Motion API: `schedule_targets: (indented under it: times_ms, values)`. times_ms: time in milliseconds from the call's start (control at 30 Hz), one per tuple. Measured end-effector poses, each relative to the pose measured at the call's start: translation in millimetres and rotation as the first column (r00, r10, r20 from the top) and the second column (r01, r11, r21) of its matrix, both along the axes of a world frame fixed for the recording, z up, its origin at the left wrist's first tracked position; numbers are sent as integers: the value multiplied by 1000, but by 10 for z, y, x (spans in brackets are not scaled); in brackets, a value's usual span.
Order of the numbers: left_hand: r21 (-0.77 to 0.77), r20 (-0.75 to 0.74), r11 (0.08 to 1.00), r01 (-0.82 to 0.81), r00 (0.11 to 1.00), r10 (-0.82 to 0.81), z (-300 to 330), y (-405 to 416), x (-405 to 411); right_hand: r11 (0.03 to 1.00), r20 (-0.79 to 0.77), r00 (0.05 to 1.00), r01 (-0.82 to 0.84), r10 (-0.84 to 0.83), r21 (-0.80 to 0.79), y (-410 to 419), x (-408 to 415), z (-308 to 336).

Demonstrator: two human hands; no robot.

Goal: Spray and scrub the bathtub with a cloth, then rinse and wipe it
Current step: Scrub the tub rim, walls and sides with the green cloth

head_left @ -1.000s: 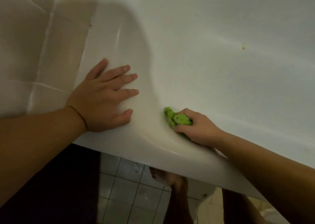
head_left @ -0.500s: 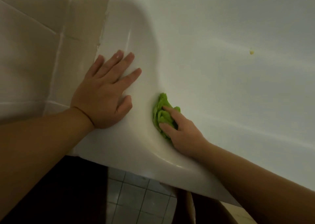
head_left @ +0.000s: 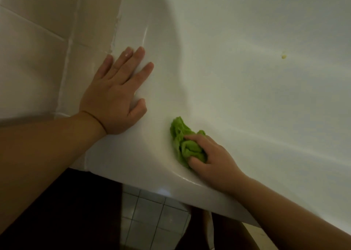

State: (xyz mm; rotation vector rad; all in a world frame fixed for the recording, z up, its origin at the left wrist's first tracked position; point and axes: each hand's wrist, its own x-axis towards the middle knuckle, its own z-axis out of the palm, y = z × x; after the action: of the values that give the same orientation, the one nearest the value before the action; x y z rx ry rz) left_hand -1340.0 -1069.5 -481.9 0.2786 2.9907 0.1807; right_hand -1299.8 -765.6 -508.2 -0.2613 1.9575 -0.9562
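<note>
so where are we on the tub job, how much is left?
Mid-scrub. The right hand grips the bunched green cloth against the curved inner corner of the bathtub; the left hand rests flat on the rim as a brace. Whether spraying is done cannot be told: no bottle or foam shows. A small yellowish speck sits on the far wall. Rinsing and wiping remain; no running water is visible.

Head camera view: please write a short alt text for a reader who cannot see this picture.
A person's right hand presses a bunched green cloth against the inner curve of a white bathtub near its corner, while the left hand rests flat on the rim. A small yellowish speck sits farther along the tub.
</note>
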Motion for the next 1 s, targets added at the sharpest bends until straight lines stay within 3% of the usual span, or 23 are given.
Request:
schedule_targets:
  times_ms: [200, 367, 500, 767, 1000]
  values:
    - [3, -14, 1000, 17, 1000, -17, 9, -29, -63, 994, -83, 997, -12, 3, -106, -385, 112, 106]
    - [10, -27, 1000, 19, 999, -18, -5, -67, -160, 917, -53, 917, 392, -396, -77, -1022, -217, -410]
    - [-11, -24, 999, 37, 999, -38, -7, -90, -213, 829, -28, 830, 558, -557, 24, -1066, -367, -666]
    - [47, -72, 999, 24, 997, -21, -62, -130, -326, 843, -189, 829, 481, -527, -243, -1325, -104, -46]
    - [-8, -1, 999, 48, 999, -48, 5, -110, -459, 748, -64, 747, 652, -662, -120, -1149, -667, -964]
